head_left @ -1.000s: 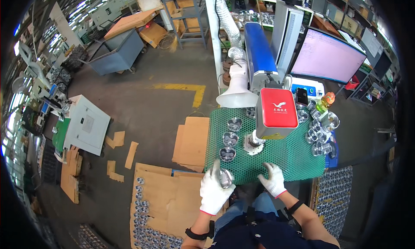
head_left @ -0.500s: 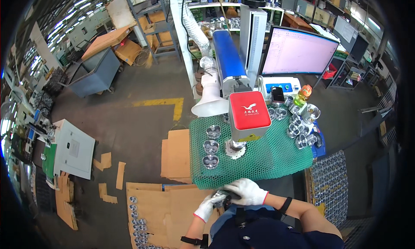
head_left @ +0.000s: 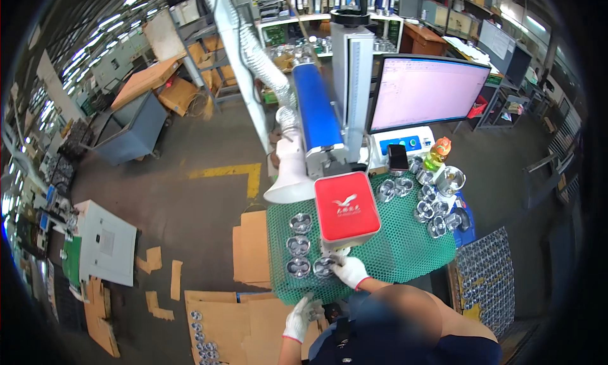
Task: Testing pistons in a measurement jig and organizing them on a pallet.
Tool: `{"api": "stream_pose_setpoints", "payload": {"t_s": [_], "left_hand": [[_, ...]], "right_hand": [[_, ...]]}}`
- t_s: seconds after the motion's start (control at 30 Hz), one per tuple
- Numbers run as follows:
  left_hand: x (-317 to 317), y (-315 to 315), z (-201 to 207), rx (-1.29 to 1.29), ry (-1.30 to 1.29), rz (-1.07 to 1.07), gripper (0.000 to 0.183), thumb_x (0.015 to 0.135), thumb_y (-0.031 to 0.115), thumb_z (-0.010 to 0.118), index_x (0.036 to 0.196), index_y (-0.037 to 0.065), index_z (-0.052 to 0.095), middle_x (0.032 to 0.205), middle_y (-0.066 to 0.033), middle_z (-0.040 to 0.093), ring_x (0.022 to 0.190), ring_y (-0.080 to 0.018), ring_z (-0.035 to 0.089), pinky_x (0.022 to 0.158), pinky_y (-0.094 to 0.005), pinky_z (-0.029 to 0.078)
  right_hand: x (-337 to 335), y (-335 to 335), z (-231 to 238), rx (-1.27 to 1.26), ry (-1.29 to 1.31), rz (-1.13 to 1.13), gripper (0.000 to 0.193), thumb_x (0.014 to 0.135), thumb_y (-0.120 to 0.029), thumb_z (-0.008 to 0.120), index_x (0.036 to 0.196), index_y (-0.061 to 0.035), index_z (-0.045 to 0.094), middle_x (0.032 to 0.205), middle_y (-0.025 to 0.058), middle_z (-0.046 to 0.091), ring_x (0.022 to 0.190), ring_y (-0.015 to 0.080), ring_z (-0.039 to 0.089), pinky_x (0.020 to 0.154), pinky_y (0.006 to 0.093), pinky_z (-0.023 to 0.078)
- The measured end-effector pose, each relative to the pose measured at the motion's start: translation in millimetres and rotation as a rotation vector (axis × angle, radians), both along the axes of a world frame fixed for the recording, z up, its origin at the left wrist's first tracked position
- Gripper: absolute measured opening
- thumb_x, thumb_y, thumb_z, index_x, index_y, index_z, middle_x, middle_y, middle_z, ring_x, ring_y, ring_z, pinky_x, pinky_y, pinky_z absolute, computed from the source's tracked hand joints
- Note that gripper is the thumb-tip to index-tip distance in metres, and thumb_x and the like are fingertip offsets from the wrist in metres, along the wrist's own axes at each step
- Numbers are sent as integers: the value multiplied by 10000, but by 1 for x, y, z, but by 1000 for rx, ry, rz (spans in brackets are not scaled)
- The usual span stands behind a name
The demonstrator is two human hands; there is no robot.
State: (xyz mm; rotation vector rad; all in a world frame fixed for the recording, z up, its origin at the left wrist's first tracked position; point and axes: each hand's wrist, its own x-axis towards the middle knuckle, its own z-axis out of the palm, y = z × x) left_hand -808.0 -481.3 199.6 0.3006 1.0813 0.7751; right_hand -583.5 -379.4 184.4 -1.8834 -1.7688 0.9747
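Note:
Both my hands wear white gloves. My right hand (head_left: 350,272) reaches over the green mesh mat (head_left: 405,257) and grips a shiny metal piston (head_left: 323,267) by its right side, just below the red-topped laser head (head_left: 347,208). Three more pistons stand in a column to the left, the nearest one (head_left: 298,267) close beside the held piece. My left hand (head_left: 297,319) is low, near the mat's front edge and my body, closed round another silvery piston (head_left: 313,310), partly hidden by its fingers.
More pistons (head_left: 437,207) crowd the mat's right side beside a drink bottle (head_left: 438,153) and a phone (head_left: 398,157). A monitor (head_left: 430,93) stands behind. Cardboard with pistons (head_left: 240,320) lies at lower left; a tray of many pistons (head_left: 487,270) sits at right.
My hands were together in front of my body over a piston. They have parted: the right has moved forward onto the mat with a piston, the left stays low. The view has shifted too.

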Motion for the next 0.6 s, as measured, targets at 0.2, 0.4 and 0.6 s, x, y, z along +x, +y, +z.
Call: {"api": "stream_pose_setpoints", "payload": {"t_s": [0.2, 0.4, 0.6], "left_hand": [[2, -7, -33, -114, 110, -15, 603, 1022, 358, 501, 1484, -5, 371, 1245, -236, 618, 941, -307, 648, 795, -405, 546], [1, -6, -34, -139, 196, 24, 525, 1024, 299, 512, 1440, -7, 420, 1227, -219, 636, 920, -289, 663, 788, -408, 559], [12, 17, -1, -49, 222, -48, 551, 1004, 319, 545, 1423, -21, 433, 1223, -228, 635, 953, -300, 663, 804, -406, 556]], "right_hand": [[58, 7, 43, 31, -40, 120, 526, 897, -552, 617, 1177, -110, 671, 934, 219, 709, 868, 398, 689, 777, 456, 549], [189, 116, 69, 573, -640, 153, 467, 701, -221, 732, 1134, -72, 641, 1034, 153, 684, 965, 341, 633, 836, 453, 498], [226, 158, 32, 535, -1069, 515, 122, 823, -151, 596, 895, -177, 691, 751, 49, 644, 736, 253, 642, 612, 402, 473]]}}
